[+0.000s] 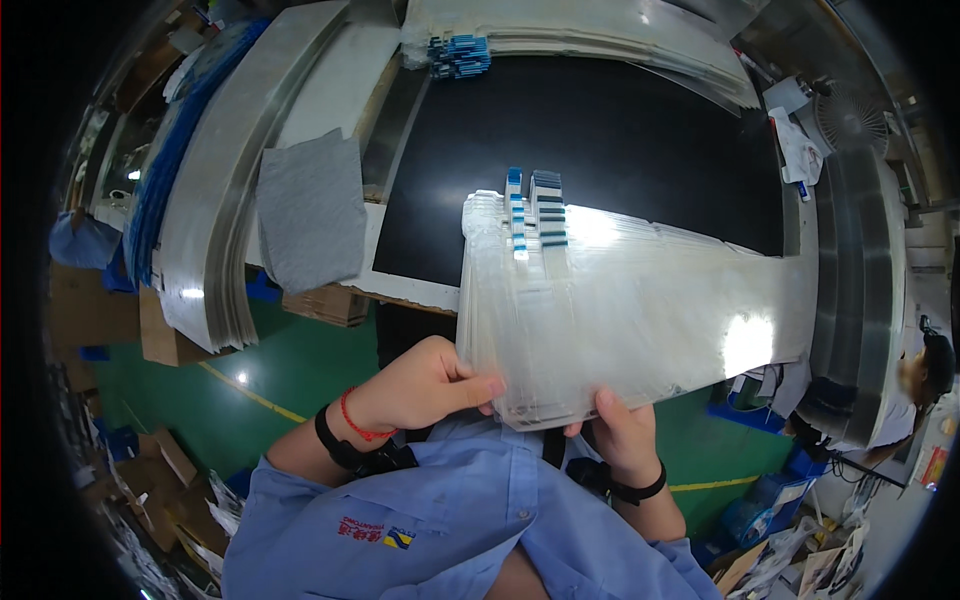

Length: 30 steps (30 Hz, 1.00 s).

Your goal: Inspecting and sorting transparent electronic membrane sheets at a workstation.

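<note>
A thick stack of thin, glossy, translucent sheets (650,310) lies across the front of the work table and overhangs its near edge toward me. Blue tabs (518,215) and dark tabs (550,210) stand out in two rows near its far left corner. My left hand (425,385) grips the near left corner, with its thumb on top of the sheets. Along the near edge, my right hand (622,430) pinches the stack, thumb above and fingers mostly hidden underneath. The sheets' edges are slightly fanned between my hands.
Behind the stack is a black mat (600,130). More sheets with blue tabs (460,57) lie at the far edge. A grey cloth (312,205) hangs beside long metal-like sheets (225,190) on the left. Further right are curved sheets (855,300) and a fan (850,118).
</note>
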Each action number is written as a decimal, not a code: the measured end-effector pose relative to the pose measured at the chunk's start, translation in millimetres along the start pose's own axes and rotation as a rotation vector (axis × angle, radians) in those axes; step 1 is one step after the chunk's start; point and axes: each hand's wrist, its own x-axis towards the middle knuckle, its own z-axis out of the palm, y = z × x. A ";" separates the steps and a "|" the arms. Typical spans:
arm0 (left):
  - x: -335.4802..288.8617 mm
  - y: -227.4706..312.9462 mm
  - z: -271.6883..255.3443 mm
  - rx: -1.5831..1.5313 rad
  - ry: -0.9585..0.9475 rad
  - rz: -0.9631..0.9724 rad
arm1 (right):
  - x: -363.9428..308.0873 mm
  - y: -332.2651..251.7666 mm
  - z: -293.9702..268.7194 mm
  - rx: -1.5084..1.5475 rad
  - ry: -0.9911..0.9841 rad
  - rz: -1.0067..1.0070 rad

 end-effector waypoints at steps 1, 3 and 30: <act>0.5 0.5 -1.3 0.061 -0.006 0.001 | -2.7 -1.2 -2.8 0.004 -0.005 0.015; 1.0 2.0 -3.0 0.183 -0.021 0.002 | -2.5 0.3 -4.6 0.030 -0.023 0.022; -1.0 1.1 -0.4 -0.012 0.008 0.036 | -5.3 22.6 4.1 0.022 0.112 -0.036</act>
